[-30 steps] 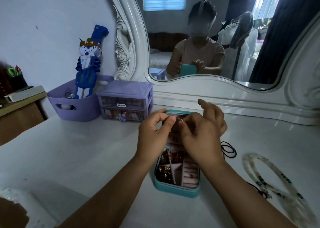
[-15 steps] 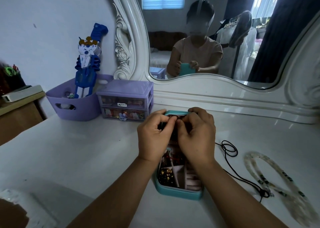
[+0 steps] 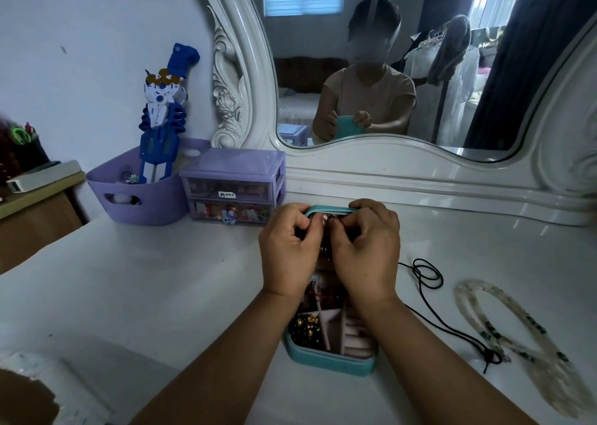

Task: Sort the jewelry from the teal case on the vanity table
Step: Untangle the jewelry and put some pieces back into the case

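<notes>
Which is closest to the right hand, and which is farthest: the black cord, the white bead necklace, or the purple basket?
From the right hand, nearest first:
1. Black cord, looped on the table just to its right.
2. White bead necklace, farther right, past the cord.
3. Purple basket, far off to the left, against the wall, beyond the left hand.

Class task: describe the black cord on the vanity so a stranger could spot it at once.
Start at the open teal case in the middle of the white vanity table. Just to its right lies the black cord. Unlike the pale beaded necklace farther right, it is thin, dark, and coiled at its far end.
</notes>
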Demonstrator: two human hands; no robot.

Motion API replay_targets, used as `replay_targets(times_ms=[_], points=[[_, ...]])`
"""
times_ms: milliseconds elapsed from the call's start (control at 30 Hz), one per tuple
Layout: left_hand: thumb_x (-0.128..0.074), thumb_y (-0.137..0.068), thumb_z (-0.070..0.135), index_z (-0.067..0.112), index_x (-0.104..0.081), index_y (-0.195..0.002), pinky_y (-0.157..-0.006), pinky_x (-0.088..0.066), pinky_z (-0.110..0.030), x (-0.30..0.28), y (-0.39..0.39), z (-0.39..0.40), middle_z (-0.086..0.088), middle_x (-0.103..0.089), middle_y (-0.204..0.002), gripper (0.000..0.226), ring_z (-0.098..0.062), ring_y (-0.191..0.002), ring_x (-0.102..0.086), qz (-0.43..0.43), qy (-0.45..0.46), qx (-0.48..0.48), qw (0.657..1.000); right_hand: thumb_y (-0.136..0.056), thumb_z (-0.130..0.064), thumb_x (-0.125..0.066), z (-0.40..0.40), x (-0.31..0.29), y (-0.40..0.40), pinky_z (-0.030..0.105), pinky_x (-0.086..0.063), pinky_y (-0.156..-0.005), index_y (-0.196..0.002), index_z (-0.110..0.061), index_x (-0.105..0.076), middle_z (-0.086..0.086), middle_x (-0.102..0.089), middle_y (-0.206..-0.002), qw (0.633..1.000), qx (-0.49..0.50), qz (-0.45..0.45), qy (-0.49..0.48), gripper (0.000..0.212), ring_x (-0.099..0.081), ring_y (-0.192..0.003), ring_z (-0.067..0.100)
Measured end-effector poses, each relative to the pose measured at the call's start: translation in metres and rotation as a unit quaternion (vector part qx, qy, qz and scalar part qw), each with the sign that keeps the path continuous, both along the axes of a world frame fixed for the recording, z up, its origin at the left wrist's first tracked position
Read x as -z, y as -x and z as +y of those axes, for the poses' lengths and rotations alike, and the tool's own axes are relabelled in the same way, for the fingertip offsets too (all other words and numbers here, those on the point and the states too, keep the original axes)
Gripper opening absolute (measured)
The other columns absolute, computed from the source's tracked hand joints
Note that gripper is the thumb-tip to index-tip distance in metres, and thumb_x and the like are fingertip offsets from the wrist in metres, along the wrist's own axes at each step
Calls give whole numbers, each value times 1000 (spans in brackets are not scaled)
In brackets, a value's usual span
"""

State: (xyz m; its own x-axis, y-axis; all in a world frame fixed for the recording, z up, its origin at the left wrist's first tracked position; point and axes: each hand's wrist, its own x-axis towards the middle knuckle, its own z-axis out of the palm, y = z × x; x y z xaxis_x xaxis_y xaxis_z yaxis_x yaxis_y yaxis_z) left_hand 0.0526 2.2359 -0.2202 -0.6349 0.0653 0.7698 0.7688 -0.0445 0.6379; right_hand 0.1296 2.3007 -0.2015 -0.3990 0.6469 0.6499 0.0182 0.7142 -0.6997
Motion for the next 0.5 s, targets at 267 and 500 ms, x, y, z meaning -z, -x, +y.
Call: replay_targets(times_ms=[267, 500], points=[[-68, -73, 17, 8, -47, -58, -73, -56, -40, 3, 0, 1, 9, -65, -83, 27, -15, -84, -68, -59, -3, 15, 998, -70, -11, -67, 4, 0, -3, 34, -39, -77, -60, -7, -52, 4, -60, -88, 999, 3, -35, -36, 19, -49, -89, 24], [-68, -73, 21, 15, -47, -58, -75, -55, -45, 3, -2, 0, -5, -68, -84, 26, -17, -84, -68, -101, -1, 28, 994, -75, -23, -62, 5, 0, -6, 31, -32, -79, -64, -9, -56, 4, -61, -95, 994, 18, -69, -86, 19, -50, -89, 25]])
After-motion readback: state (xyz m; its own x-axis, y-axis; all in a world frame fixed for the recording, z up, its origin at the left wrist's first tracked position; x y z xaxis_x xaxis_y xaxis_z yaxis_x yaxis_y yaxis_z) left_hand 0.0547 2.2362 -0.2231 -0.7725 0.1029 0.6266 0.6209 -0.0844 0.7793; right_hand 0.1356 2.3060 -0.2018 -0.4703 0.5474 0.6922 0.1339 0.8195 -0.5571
